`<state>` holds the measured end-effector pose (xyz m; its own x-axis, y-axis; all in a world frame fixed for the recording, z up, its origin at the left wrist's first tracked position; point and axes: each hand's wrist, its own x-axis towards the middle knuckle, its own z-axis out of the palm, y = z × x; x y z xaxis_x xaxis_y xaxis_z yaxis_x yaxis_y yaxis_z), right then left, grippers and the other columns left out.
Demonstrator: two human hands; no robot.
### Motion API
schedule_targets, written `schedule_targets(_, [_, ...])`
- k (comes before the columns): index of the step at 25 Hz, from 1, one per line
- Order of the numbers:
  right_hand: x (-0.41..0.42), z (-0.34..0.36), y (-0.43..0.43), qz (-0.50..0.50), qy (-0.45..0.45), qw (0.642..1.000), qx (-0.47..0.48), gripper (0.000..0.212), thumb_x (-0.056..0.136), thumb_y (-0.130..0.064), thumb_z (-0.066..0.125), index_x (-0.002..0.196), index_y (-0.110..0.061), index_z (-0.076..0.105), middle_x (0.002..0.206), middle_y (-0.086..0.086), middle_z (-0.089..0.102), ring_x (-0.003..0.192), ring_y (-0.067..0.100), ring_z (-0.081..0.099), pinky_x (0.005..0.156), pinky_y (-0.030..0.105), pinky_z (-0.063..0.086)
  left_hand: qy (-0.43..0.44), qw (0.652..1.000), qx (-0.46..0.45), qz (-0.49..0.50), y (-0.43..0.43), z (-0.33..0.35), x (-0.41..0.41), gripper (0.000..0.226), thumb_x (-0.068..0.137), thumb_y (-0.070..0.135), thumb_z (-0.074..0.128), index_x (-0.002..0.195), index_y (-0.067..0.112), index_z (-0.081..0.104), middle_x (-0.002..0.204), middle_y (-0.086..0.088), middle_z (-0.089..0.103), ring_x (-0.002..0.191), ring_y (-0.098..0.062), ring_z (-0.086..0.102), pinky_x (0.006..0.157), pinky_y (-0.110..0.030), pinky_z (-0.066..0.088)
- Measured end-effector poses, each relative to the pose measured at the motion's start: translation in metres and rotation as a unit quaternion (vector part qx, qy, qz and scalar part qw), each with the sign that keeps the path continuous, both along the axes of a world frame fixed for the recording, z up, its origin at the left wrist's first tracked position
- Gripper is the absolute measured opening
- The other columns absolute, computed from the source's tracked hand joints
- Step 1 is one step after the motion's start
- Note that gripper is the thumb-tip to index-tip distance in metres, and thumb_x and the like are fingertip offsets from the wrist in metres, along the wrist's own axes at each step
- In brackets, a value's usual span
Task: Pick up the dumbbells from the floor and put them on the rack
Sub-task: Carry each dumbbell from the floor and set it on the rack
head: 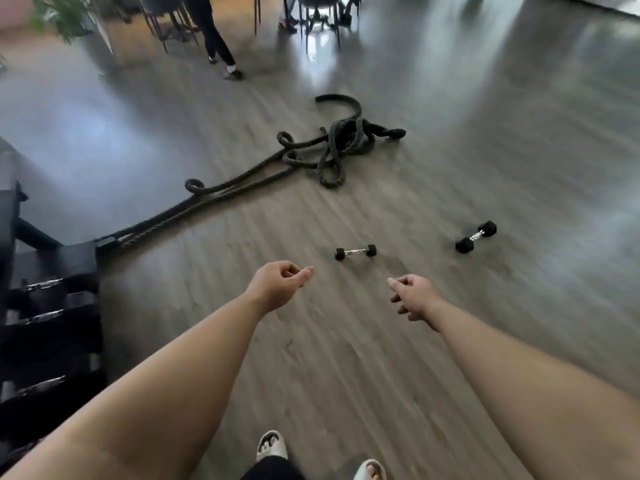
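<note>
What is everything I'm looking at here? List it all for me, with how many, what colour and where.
dumbbells: 2 on the floor, black ends with silver handles; smaller dumbbell just ahead of the hands, larger dumbbell to its right
rope: 1, thick, black, tangled on the floor mid-room, trailing left toward the rack
rack: 1, black, left edge, silver-handled dumbbells on it
floor: grey wood-look planks
plant: 1, green, top left
chairs: several, dark, far end
another person: legs only, dark trousers, far end
sandals: 2, pale, bottom edge
left hand: empty, loosely curled
right hand: empty, loosely curled
</note>
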<state>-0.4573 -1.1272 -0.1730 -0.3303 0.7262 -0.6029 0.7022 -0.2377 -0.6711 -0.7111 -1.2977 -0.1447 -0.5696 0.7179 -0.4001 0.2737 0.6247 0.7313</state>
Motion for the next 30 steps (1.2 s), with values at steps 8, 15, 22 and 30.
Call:
schedule_targets(8, [-0.064,-0.048,0.141,0.03,-0.041,0.998,-0.045,0.028,0.096,-0.053,0.061,0.096,-0.025,0.062,0.09,-0.001,0.072,0.064,0.021,0.062,0.059,0.027,0.044,-0.045,0.998,-0.047,0.007,0.14,-0.078,-0.055,0.048,0.077,0.072,0.07,0.083,0.025,0.077,0.086,0.007,0.079,0.081,-0.016,0.072,0.081,-0.035,0.057])
schedule_targets(15, [-0.113,-0.07,0.283,-0.016,-0.092,0.993,-0.071,0.03,0.095,-0.055,0.06,0.101,-0.026,0.062,0.09,-0.002,0.073,0.065,0.019,0.063,0.059,0.028,0.046,-0.119,0.988,-0.097,-0.001,0.297,-0.139,-0.102,0.049,0.083,0.066,0.074,0.093,0.018,0.074,0.1,-0.005,0.078,0.077,-0.019,0.066,0.082,-0.036,0.057])
schedule_targets(22, [-0.181,-0.099,0.395,0.028,-0.079,0.993,-0.082,0.03,0.096,-0.049,0.063,0.11,-0.022,0.063,0.093,0.002,0.072,0.068,0.02,0.059,0.063,0.03,0.046,-0.104,0.989,-0.1,0.021,0.392,-0.14,-0.162,0.042,0.085,0.065,0.073,0.089,0.024,0.073,0.075,0.006,0.07,0.07,-0.014,0.066,0.065,-0.027,0.05])
schedule_targets(30, [-0.236,-0.202,0.509,0.141,-0.127,0.976,-0.109,0.041,0.095,-0.05,0.064,0.121,-0.019,0.064,0.11,0.003,0.066,0.091,0.022,0.061,0.089,0.041,0.056,-0.117,0.971,-0.153,0.139,0.445,-0.193,-0.189,0.04,0.081,0.067,0.074,0.094,0.029,0.074,0.089,0.009,0.074,0.082,-0.011,0.069,0.069,-0.028,0.053])
